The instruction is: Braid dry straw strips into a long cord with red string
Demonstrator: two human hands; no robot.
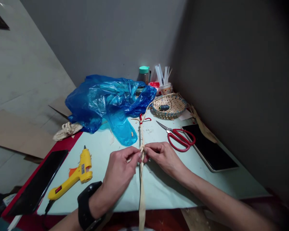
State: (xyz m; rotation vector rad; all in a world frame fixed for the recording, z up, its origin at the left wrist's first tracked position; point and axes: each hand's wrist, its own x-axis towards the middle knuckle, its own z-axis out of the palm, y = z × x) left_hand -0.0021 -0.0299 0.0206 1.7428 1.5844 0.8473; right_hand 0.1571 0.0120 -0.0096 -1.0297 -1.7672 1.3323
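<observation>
Through the head view, I watched both bare hands meet over the pale strip (141, 189), which ran lengthwise down the mint cloth (168, 197) and over the table's near edge. The left hand (122, 165) pinched it between thumb and fingers; the right hand (165, 157) pinched it just beside, fingertips closed on the same spot. I judged that close double grip kept the crossing from slackening — its upper part looked plaited or twisted, its lower part flat. Farther up, a red tie (141, 119) lay around it, perhaps to stop it unravelling. The scissors (180, 131) rested open-bladed near the right hand, handles towards the wearer, presumably for easy reach. The yellow glue gun (84, 165) lay left, apart from the strip; the blue bag (96, 96) and woven basket (179, 110) sat behind, leaving — I supposed — elbow room.
</observation>
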